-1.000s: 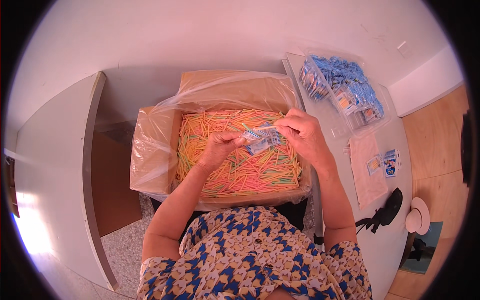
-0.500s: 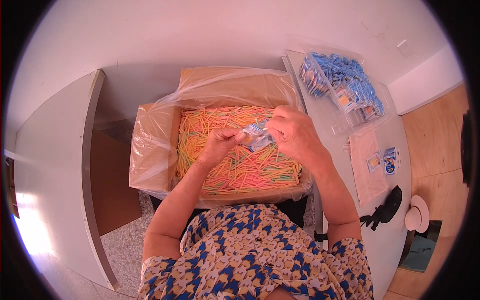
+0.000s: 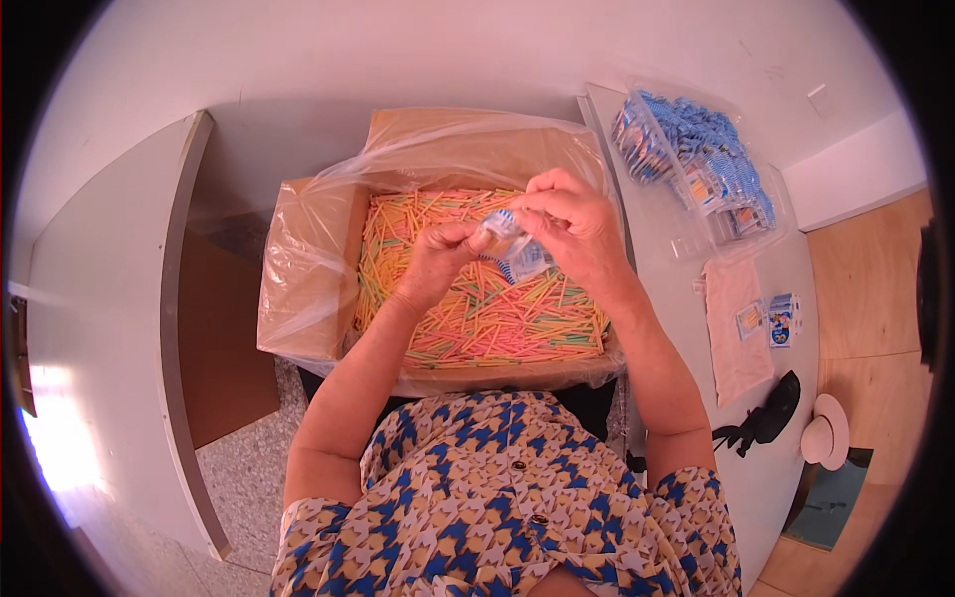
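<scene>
Over a cardboard box (image 3: 310, 274) filled with thin pastel sticks (image 3: 477, 328), both my hands are at one small clear plastic packet (image 3: 529, 261) with blue-striped edges. My left hand (image 3: 435, 264) pinches the packet's left side between thumb and fingers. My right hand (image 3: 582, 234) is closed at the packet's upper edge, thumb and forefinger together there, the other fingers bent above. Whether a stick is also between those fingertips is too small to make out. The sticks are pink, yellow, orange and green and lie loose in the box.
Clear plastic film (image 3: 477, 131) lines the box. On the right-hand table (image 3: 662, 284) stand a clear tub (image 3: 686, 234) of blue-striped packets, a pink cloth (image 3: 731, 363) with a packet (image 3: 749, 319), a small blue-and-white pack (image 3: 784, 320) and a black object (image 3: 776, 408). A grey panel (image 3: 109, 328) rises at left.
My right hand has shifted up slightly along the packet and its fingers have straightened somewhat. The packet has tilted, its lower part hanging more open to view. The whole view has moved a little.
</scene>
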`<state>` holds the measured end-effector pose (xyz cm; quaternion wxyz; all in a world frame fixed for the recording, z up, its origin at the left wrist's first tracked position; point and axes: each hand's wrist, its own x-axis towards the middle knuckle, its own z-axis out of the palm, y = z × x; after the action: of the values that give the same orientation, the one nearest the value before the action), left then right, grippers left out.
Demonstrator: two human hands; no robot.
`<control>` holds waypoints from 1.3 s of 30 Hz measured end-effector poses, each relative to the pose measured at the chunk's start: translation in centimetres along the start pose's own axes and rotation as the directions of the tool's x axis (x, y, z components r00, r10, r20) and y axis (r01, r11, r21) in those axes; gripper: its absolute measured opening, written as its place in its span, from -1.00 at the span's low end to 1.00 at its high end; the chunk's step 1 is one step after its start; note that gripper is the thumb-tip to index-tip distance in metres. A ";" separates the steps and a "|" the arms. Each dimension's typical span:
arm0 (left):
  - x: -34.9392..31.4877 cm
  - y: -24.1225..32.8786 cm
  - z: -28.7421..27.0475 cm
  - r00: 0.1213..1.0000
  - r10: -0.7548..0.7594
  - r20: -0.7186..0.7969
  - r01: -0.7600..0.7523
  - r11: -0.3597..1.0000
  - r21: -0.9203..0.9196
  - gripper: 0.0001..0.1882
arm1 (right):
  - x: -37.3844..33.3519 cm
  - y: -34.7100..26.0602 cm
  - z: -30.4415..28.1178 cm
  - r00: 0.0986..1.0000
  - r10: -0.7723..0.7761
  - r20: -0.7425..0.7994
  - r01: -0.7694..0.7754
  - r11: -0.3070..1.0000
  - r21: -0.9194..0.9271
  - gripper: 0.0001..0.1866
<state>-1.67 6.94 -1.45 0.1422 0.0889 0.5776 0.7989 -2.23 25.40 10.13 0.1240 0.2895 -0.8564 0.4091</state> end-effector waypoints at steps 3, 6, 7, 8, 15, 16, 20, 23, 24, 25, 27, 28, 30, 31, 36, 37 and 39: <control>0.5 0.2 0.2 0.998 0.065 -0.025 -0.065 0.997 0.037 -0.79 | -0.2 1.0 1.4 0.995 0.048 -0.092 -0.036 0.991 0.129 -0.88; 0.5 0.7 0.4 0.994 0.064 -0.085 -0.075 0.988 -0.137 -0.78 | -1.2 2.0 1.4 0.940 0.307 -0.149 -0.208 0.860 0.465 -0.86; 0.6 0.6 0.2 0.994 0.075 -0.075 -0.084 0.988 -0.128 -0.78 | -1.5 2.1 1.4 0.941 0.308 -0.143 -0.210 0.859 0.467 -0.86; 0.7 0.6 0.0 0.994 0.084 -0.064 -0.091 0.989 -0.118 -0.78 | -1.7 2.0 1.5 0.909 0.412 -0.068 -0.325 0.800 0.504 -0.84; 0.5 -0.1 -0.1 0.996 0.086 -0.031 -0.085 0.996 0.013 -0.77 | -1.3 1.8 2.2 0.993 0.097 -0.066 -0.089 0.989 0.119 -0.84; 0.5 -0.1 -0.2 0.996 0.080 -0.033 -0.081 0.997 -0.011 -0.77 | -1.4 1.7 2.3 0.993 0.100 -0.065 -0.092 0.989 0.120 -0.84; 0.8 -0.1 -0.9 0.984 0.101 -0.147 -0.121 0.983 -0.135 -0.76 | -2.4 2.0 2.6 0.933 0.325 -0.155 -0.276 0.922 0.271 -0.89; 1.0 0.1 -1.6 0.948 0.171 -0.270 -0.249 0.923 -0.292 -0.76 | -4.6 1.9 4.2 0.956 0.238 0.169 -0.258 0.961 0.104 -0.92; 1.0 0.2 -2.0 0.939 0.190 -0.287 -0.261 0.936 -0.235 -0.76 | -5.3 1.5 5.0 0.882 0.106 0.459 -0.096 0.994 -0.045 -0.93; 1.1 0.2 -2.1 0.939 0.188 -0.287 -0.259 0.936 -0.236 -0.76 | -5.9 1.4 6.1 0.882 0.107 0.460 -0.097 0.994 -0.045 -0.93; 1.2 0.2 -2.2 0.924 0.221 -0.313 -0.283 0.944 -0.168 -0.76 | -6.5 1.3 8.5 0.818 -0.051 0.573 0.210 0.954 -0.215 -0.91; 1.2 0.1 -2.2 0.923 0.220 -0.315 -0.281 0.945 -0.165 -0.76 | -6.3 1.2 9.1 0.818 -0.054 0.573 0.210 0.955 -0.210 -0.91; 1.4 0.1 -2.2 0.932 0.200 -0.303 -0.266 0.945 -0.193 -0.76 | -5.8 0.7 9.8 0.789 -0.113 0.604 0.363 0.879 -0.310 -0.89; 1.4 0.2 -2.3 0.932 0.202 -0.301 -0.266 0.945 -0.190 -0.76 | -5.8 0.8 10.2 0.791 -0.114 0.601 0.363 0.879 -0.310 -0.89; 1.3 0.3 -2.2 0.937 0.223 -0.268 -0.264 0.956 -0.126 -0.77 | -5.4 0.8 9.1 0.728 -0.115 0.676 0.371 0.895 -0.247 -0.90; 1.2 0.3 -2.3 0.936 0.234 -0.262 -0.274 0.954 -0.124 -0.77 | -5.4 0.7 8.9 0.731 -0.117 0.672 0.377 0.890 -0.255 -0.90; 1.0 0.1 -2.3 0.952 0.208 -0.226 -0.243 0.960 -0.140 -0.76 | -6.1 0.6 8.5 0.755 -0.100 0.648 0.325 0.915 -0.238 -0.91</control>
<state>-3.34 5.23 -2.12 -0.0049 0.0578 0.5069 0.8601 2.52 21.52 1.58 -0.0720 0.4794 -0.8662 0.1211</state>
